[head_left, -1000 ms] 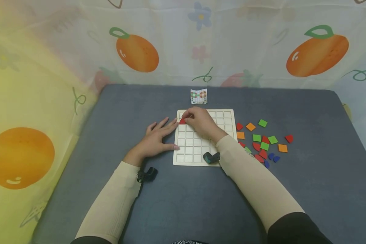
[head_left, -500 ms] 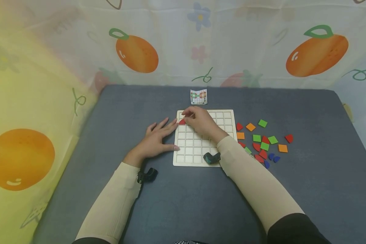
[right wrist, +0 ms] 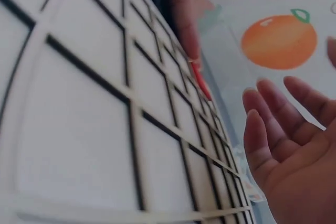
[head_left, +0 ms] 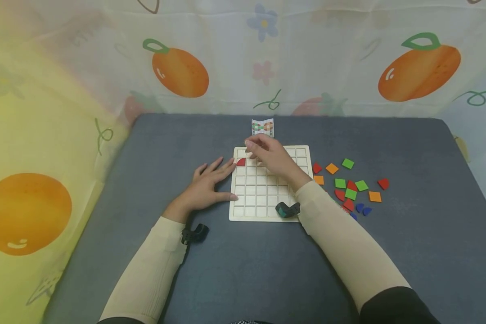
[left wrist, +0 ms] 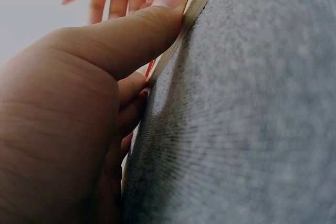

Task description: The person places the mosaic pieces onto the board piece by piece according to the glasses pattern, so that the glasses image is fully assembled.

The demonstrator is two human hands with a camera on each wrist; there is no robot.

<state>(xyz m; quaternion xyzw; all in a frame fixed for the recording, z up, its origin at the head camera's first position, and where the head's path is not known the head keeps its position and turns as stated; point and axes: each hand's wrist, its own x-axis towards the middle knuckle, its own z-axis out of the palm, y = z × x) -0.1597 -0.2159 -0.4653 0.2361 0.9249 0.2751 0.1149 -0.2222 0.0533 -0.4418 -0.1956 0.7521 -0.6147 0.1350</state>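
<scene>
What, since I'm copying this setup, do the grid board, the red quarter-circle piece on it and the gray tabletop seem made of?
Grid board: probably matte, pale wood; its edge looks tan in the left wrist view.
Red quarter-circle piece: painted wood or plastic; its even color leaves that open.
Gray tabletop: seemingly matte cloth, from its speckled, fibrous texture up close.

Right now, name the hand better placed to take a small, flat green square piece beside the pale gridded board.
Likely the right hand: it holds nothing visible, and the green square pieces lie right of the board. The left hand touches the board's left edge, farther from them.
</scene>
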